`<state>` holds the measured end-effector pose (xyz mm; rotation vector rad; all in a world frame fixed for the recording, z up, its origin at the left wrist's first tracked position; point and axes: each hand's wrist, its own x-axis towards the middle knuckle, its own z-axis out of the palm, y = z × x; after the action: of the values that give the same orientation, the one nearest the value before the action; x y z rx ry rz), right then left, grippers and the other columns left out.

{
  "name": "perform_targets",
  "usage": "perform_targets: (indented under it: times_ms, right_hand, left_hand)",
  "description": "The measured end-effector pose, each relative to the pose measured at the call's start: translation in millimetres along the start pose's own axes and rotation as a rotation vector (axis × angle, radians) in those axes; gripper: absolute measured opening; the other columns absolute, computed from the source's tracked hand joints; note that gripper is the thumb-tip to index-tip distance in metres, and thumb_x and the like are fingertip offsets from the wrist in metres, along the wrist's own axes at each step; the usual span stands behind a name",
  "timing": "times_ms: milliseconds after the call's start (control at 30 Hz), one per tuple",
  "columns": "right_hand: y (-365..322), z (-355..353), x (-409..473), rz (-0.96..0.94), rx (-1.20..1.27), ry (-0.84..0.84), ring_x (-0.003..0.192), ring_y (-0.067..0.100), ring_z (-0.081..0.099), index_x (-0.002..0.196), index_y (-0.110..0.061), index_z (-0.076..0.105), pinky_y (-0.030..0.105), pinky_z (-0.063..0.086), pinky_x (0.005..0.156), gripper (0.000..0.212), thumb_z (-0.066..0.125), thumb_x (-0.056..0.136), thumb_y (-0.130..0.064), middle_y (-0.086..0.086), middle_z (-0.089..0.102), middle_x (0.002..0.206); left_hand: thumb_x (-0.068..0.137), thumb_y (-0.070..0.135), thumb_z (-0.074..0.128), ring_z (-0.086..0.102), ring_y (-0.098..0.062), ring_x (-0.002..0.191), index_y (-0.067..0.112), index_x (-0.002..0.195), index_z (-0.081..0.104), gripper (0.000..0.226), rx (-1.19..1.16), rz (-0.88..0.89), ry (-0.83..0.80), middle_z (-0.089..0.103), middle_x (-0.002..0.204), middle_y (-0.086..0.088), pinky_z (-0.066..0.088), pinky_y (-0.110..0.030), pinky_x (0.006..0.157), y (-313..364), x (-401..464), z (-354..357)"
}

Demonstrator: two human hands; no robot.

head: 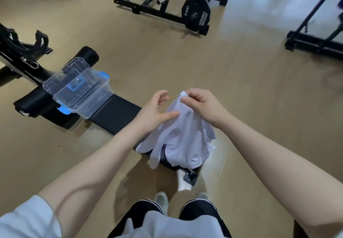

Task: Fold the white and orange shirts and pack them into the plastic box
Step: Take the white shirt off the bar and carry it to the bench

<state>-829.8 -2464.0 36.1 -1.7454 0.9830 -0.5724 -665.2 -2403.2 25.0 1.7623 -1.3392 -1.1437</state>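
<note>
Fingers, right hand [202, 106]: yours are pinched on a corner of the white shirt [183, 137], thumb and forefinger clamped at its topmost point, lifting the cloth into a peak.

Fingers, left hand [155, 111]: apart and loosely curved, holding nothing. The thumb lies against the shirt's upper left flank, just below the pinched corner.

White shirt, one: bunched and unfolded. It hangs straight down from your right fingers, long axis near vertical, and its lower part is heaped on the near end of the bench [118, 115]. Your left hand is the free one and already touching, so it looks best placed to take a second corner; the cloth to be taken lies below and slightly right of its fingers.

Bench, one: black padded, running from the shirt away to the upper left.

Plastic box [83, 98], one: clear, blue latches, standing open on the bench well apart from the shirt, toward the far end. Nothing shows inside it.

Lid [63, 76], one: clear, lying partly under the box's far side.

Orange shirt: none in view.

Progress, as judged: folding has barely begun; packing not yet started.
</note>
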Motion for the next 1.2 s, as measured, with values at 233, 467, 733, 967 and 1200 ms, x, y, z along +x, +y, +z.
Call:
perform_targets:
  times_ms: [233,467,733,967,1200]
  right_hand:
    - [6.3,1.8,-26.8,0.186,0.008,-0.015,0.057,0.004,0.043,0.076,-0.014,0.057,0.014,0.035,0.053,0.017,0.056,0.091,-0.021,-0.002,0.050,0.066]
    - [48.6,-12.3,-60.1,0.386,-0.304,-0.039,0.062,0.016,0.040,0.066,-0.008,0.050,0.027,0.030,0.058,0.021,0.061,0.078,-0.021,0.003,0.043,0.064]
    - [-1.9,-3.0,-37.6,0.145,-0.198,-0.015,0.075,0.012,0.056,0.088,-0.014,0.067,0.023,0.044,0.069,0.029,0.049,0.076,0.005,0.004,0.067,0.086]
    - [-24.1,0.0,-41.8,0.041,0.043,-0.211,0.076,0.019,0.046,0.089,-0.019,0.057,0.023,0.037,0.065,0.034,0.040,0.063,-0.005,0.014,0.054,0.085]
    - [-0.8,-34.2,-77.9,-0.013,0.087,-0.168,0.074,0.015,0.050,0.082,-0.022,0.056,0.023,0.042,0.067,0.029,0.058,0.082,0.006,0.005,0.054,0.082]
  left_hand:
    - [0.091,0.018,0.057,0.041,-0.006,0.059,0.006,0.077,0.058,0.019,-0.005,0.152,-0.291,0.046,0.067,0.002,0.032,-0.019,0.056,10.4,5.9,0.0]
    - [0.077,0.015,0.053,0.054,-0.015,0.067,0.011,0.079,0.060,0.009,-0.497,0.063,-0.210,0.061,0.073,-0.003,0.039,-0.024,0.059,-3.1,6.4,-36.6]
    - [0.084,0.041,0.053,0.035,-0.016,0.052,0.014,0.082,0.056,0.026,0.059,-0.085,-0.892,0.044,0.056,-0.001,0.033,-0.028,0.058,-7.9,-17.2,-24.4]
    - [0.095,0.026,0.048,0.060,-0.004,0.070,0.017,0.083,0.068,0.025,-0.263,0.036,-0.433,0.065,0.070,0.009,0.047,-0.028,0.086,22.8,-30.0,9.8]
    - [0.091,0.028,0.055,0.065,-0.018,0.086,0.003,0.111,0.065,0.033,-0.584,-0.258,-0.351,0.069,0.098,-0.009,0.052,-0.027,0.077,45.6,-53.4,53.0]
